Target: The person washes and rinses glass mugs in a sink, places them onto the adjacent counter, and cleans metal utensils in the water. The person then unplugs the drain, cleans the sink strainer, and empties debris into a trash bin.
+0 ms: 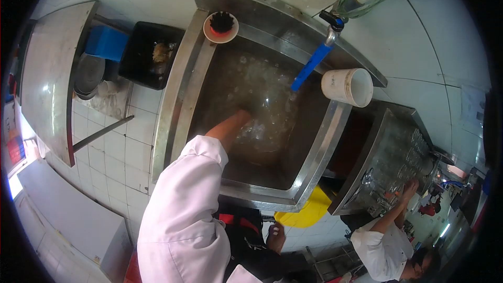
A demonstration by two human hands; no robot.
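My left hand [242, 117] reaches down into a steel sink [181, 126] full of murky, greyish-brown water. The forearm shows up to the wrist; the fingers are under the surface and hidden. A white sleeve [183, 188] covers the rest of that arm. Low by my dark apron [243, 254], my right hand [275, 238] is outside the sink with its fingers curled in. A small pale spot shows at its fingers, too small to name. Over the water hangs a blue tap spout [312, 67].
On the sink's rim stand a dish with a black-bristled brush [221, 23] and a white tub [346, 87]. A yellow container [306, 208] sits below the front edge. To the left are a black crate [149, 55] and steel table [50, 78]. A co-worker [385, 249] works at the right counter.
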